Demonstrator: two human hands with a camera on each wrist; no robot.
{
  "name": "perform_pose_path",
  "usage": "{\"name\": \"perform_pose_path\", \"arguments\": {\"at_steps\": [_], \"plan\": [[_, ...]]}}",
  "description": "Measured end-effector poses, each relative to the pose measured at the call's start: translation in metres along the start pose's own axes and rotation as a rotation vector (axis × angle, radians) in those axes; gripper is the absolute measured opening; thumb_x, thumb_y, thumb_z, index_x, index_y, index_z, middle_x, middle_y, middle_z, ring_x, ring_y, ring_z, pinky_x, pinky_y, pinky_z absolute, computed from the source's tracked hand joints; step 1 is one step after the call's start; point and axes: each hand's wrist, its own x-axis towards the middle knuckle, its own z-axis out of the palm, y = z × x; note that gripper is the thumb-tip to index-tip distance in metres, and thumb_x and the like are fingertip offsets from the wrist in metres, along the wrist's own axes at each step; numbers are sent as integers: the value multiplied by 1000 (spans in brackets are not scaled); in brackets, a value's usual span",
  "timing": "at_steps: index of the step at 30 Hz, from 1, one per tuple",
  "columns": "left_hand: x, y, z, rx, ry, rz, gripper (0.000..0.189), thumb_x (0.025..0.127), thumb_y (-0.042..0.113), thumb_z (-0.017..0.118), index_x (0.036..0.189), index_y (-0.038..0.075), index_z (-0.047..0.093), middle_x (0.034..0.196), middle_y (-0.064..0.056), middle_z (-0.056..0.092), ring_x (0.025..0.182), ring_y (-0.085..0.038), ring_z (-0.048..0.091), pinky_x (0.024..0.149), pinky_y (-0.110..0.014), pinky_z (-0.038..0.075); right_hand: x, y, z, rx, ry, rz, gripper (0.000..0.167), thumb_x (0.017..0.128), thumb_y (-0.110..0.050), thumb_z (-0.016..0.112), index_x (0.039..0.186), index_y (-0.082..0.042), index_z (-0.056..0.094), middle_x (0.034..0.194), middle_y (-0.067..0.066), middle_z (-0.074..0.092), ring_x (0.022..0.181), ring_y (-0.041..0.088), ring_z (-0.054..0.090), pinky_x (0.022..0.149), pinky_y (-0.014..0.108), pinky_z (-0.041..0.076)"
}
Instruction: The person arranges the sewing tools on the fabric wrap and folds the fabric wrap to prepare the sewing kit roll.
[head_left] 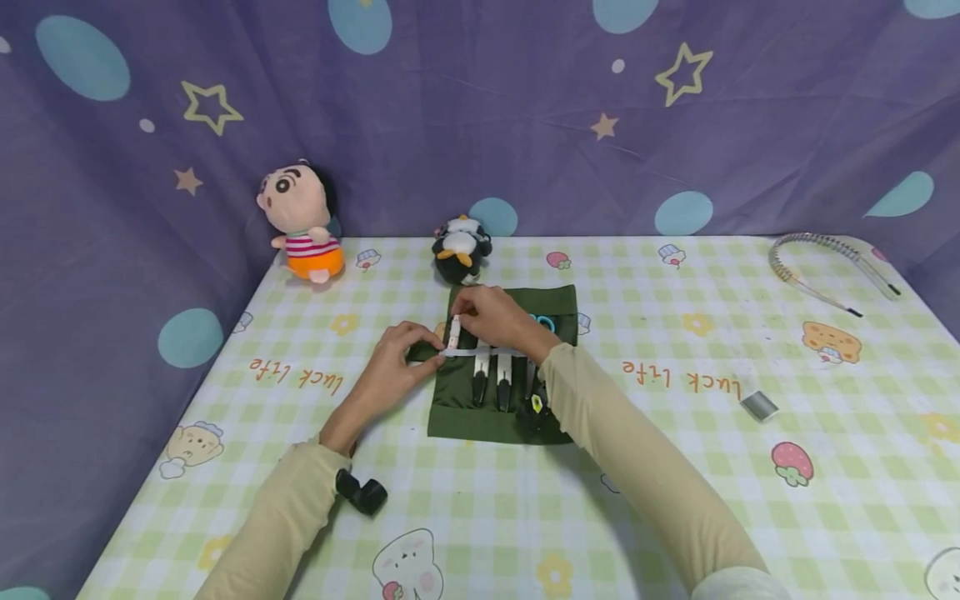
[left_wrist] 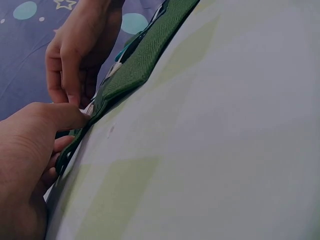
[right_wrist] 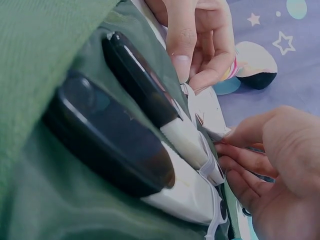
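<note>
A dark green fabric tool roll (head_left: 453, 423) lies unfolded, with a white elastic band (head_left: 467, 352) across it. My left hand (head_left: 392, 367) pinches the roll's left edge beside the band, thumb above and fingers below the cloth (left_wrist: 125, 75). In my right hand (head_left: 495, 317), thumb and fingertips pinch the upper end of a small white stick-like item (head_left: 454, 333), whose lower end meets the band; its kind is unclear. Two black-and-white markers (right_wrist: 145, 80) (right_wrist: 100, 135) sit under the band. Blue handle loops (head_left: 545, 323) show beyond the right wrist, partly hidden.
A black object with a yellow emblem (head_left: 536, 405) lies on the roll's lower right. Behind stand a penguin plush (head_left: 459, 250) and a doll plush (head_left: 303, 225). A small grey rectangle (head_left: 761, 406) and a coiled headband (head_left: 817, 242) lie to the right.
</note>
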Motion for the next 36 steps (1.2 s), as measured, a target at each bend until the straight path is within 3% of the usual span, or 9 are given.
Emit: {"name": "perform_pose_path", "arguments": {"at_steps": [15, 36], "plan": [[-1, 2, 0, 1, 0, 7, 7, 97, 13, 75, 103, 12, 74, 114, -9, 63, 112, -31, 52, 101, -53, 37, 0, -3, 2, -6, -55, -44, 17, 105, -5, 58, 115, -3, 72, 110, 9, 72, 98, 20, 68, 85, 33, 54], [-2, 2, 0, -8, -5, -5, 7, 97, 14, 75, 104, 13, 73, 114, -8, 62, 111, -30, 52, 100, -53, 37, -4, -5, 3, -16, -86, -7, 19, 106, -7, 59, 119, -3, 71, 113, 10, 72, 97, 19, 68, 84, 34, 55]]}}
